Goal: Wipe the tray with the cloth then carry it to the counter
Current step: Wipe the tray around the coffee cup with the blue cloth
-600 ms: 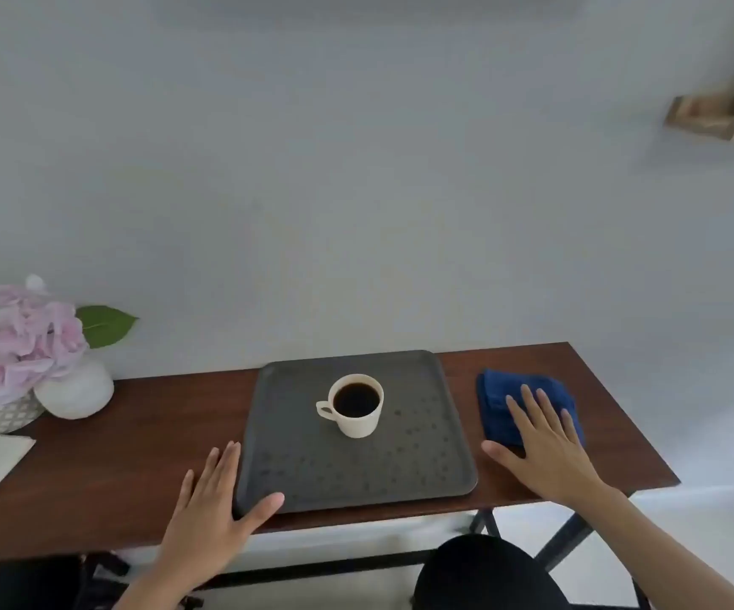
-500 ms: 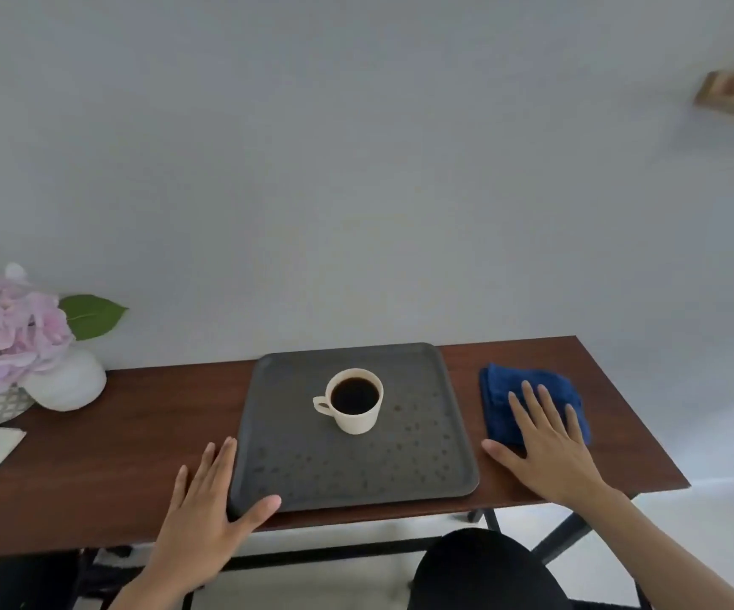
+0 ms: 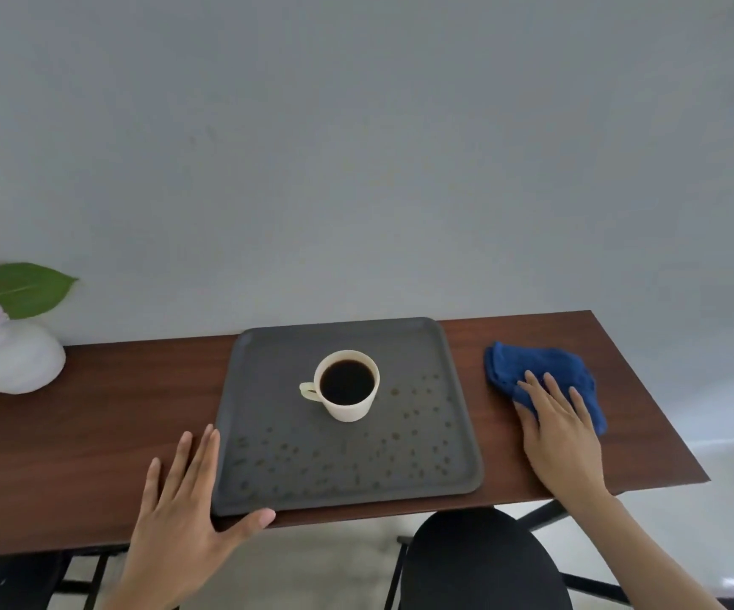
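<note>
A dark grey square tray [image 3: 268, 350] lies on the brown table, speckled with small dark drops over its near and right parts. A cream cup [image 3: 349, 409] of black coffee stands on it, handle to the left. A crumpled blue cloth [image 3: 528, 363] lies on the table right of the tray. My right hand [image 3: 561, 438] rests flat with spread fingers on the cloth's near part. My left hand [image 3: 184, 508] lies flat at the tray's near left corner, thumb along its front edge.
The brown table [image 3: 92, 433] stands against a pale wall. A white round vase [image 3: 17, 358] with pink flowers and a green leaf is at the far left. A black round stool [image 3: 479, 565] stands below the table's front edge.
The view has tilted and shifted right, so the flowers slid toward the left edge. Both hands stay where they were, the right one reaching slightly further onto the cloth.
</note>
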